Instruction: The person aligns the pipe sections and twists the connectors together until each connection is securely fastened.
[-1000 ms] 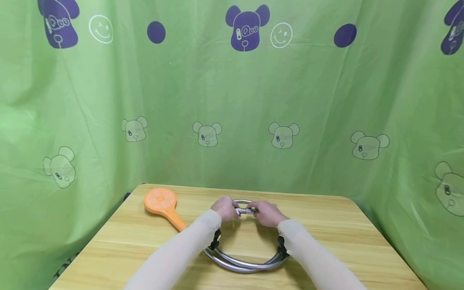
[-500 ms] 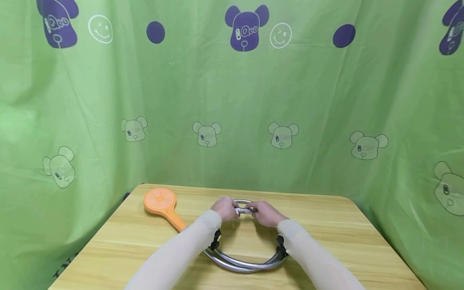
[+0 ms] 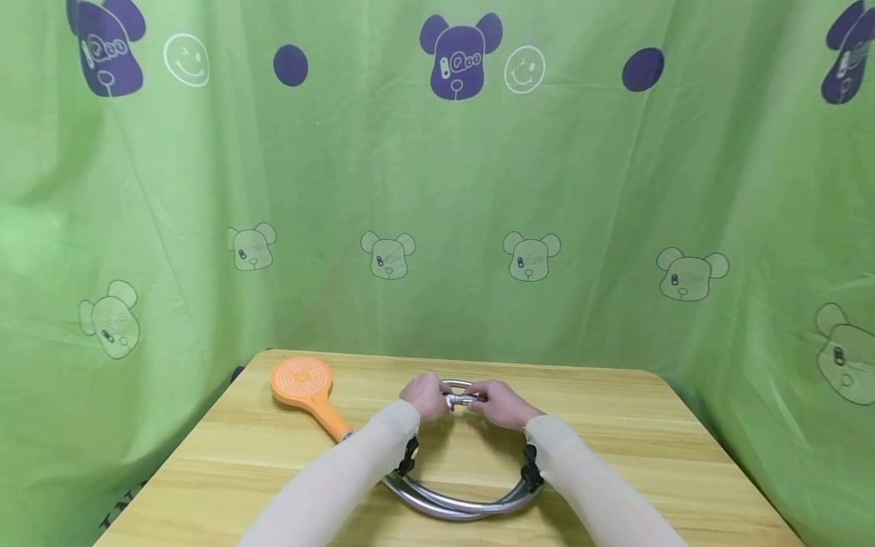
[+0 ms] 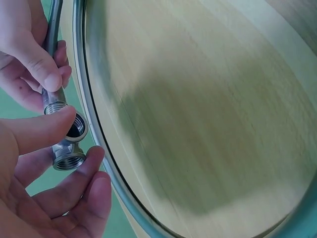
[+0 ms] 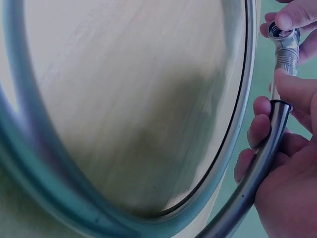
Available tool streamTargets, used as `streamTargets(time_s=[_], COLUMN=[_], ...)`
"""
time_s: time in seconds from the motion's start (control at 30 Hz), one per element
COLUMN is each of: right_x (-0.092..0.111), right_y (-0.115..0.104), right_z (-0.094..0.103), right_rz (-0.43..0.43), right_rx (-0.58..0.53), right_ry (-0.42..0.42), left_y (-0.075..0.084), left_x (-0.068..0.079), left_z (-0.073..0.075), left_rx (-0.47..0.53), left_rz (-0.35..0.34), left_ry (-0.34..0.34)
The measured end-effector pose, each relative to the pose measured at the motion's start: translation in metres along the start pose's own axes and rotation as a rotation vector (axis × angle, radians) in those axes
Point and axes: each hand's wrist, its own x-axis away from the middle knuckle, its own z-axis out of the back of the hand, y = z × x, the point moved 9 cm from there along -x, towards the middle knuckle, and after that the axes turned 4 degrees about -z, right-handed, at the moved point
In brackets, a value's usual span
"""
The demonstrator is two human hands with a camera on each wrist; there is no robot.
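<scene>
My left hand (image 3: 425, 396) pinches a chrome threaded tee fitting (image 4: 69, 154) between thumb and fingers; two of its threaded openings show in the left wrist view. Facing it, my right hand (image 3: 504, 405) grips the end of a metal shower hose (image 5: 271, 134), thumb and fingertips on the end collar. Hose end and tee meet in line, with some thread (image 5: 286, 58) visible between them. The rest of the hose loops on the table below my hands. At the left lies an orange shower head (image 3: 301, 377), spray face up, its handle end meeting a metal collar near my left sleeve.
The wooden table (image 3: 615, 441) has a rounded far edge. A green curtain (image 3: 451, 175) with bear prints hangs behind it and at both sides. Black straps (image 3: 531, 469) circle my wrists, close to the hose loop.
The fingers of my right hand have shifted slightly on the hose end. Both hands keep their hold, and the shower head lies still. The head view has tilted a little.
</scene>
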Motion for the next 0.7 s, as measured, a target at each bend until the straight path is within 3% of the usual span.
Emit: streamTargets(time_s=[0.47,0.7], right_x=[-0.0045,-0.0038], right_y=[0.0067,0.0057], right_z=[-0.0008,-0.0011], right_rz=[-0.031,-0.001], right_rx=[-0.079,-0.039], right_ry=[0.001,-0.048], left_y=[-0.0003,0.0008], left_x=[0.0019,0.003], left_z=[0.0037,0.0028], left_rx=[-0.031,-0.008], left_rz=[-0.012,-0.031], left_ry=[0.03,0.028])
